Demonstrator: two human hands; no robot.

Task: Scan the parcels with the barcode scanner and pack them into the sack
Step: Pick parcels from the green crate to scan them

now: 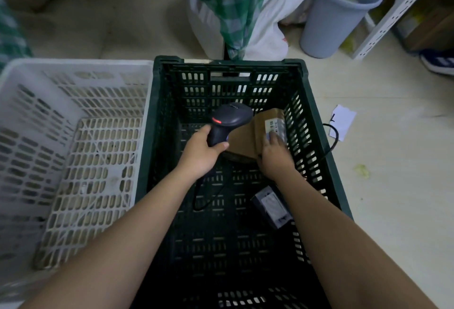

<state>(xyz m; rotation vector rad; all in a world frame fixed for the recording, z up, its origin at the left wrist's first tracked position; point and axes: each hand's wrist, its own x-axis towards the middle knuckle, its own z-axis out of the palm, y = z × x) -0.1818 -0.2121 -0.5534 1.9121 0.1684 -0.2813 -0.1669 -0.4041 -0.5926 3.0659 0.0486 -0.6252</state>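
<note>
Head view: scanning step. Left hand (200,155) grips scanner (229,122), fingers curled round handle, head over brown parcel (255,134) in dark crate (231,67). Right hand (276,157) holds parcel's near edge, fingers over label (275,125). Second parcel (272,206) lies on crate floor. Next, likely: clear label, scan, lift parcel to green checked sack (228,1) beyond crate.

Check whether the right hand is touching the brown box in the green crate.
Touching. The head view shows the right hand laid on the brown box, fingers over its label.
</note>
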